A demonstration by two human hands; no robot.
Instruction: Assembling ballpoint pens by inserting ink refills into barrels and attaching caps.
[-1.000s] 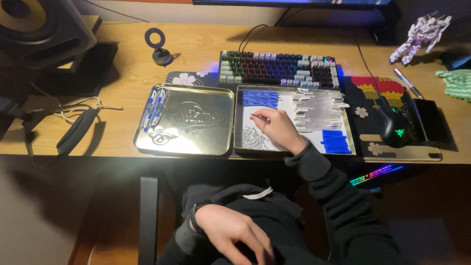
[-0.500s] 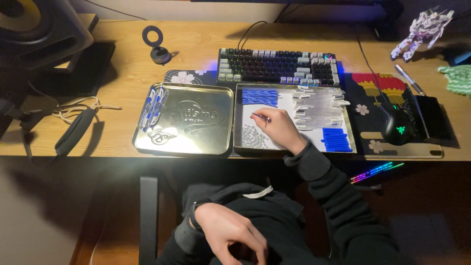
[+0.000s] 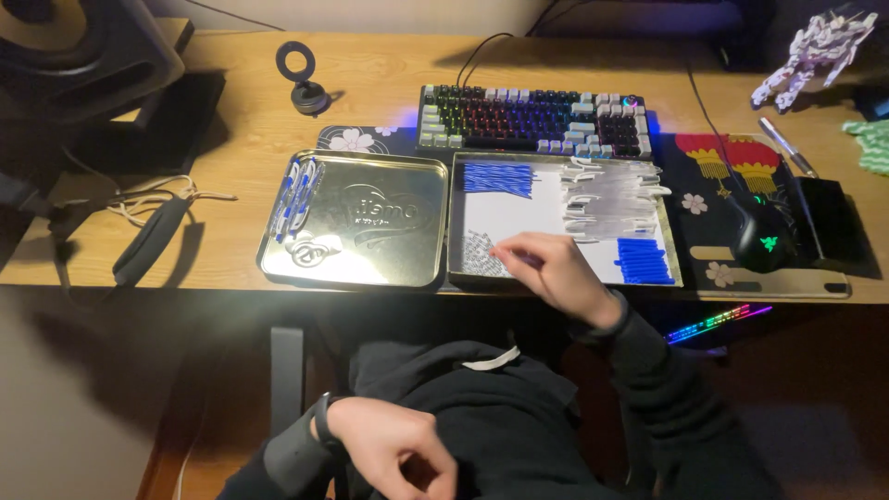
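Tin tray (image 3: 671,243) with a white sheet inside sits on the wooden desk (image 3: 231,120), and the right hand (image 3: 554,273) reaches into its near edge. Its fingers (image 3: 507,252) are pinched together over a patch of small dark pieces (image 3: 480,256) just to the hand's left; whether anything is caught between the fingertips cannot be told. Beyond the hand lies a spread of clear tubes (image 3: 607,199), to its far left a bundle of blue sticks (image 3: 498,178), and just to its right another batch of short blue pieces (image 3: 643,260). Left of the tray, well away from the hand, a silver tin lid (image 3: 370,222) lies flat with a few blue and white pens (image 3: 294,199) along its far side. Behind the tray stands a backlit keyboard (image 3: 532,118); off to the right of the hand a black mouse (image 3: 761,239) rests on a patterned mat (image 3: 722,167). The left hand (image 3: 394,454) is down in the lap on dark clothing, loosely curled, holding nothing that shows
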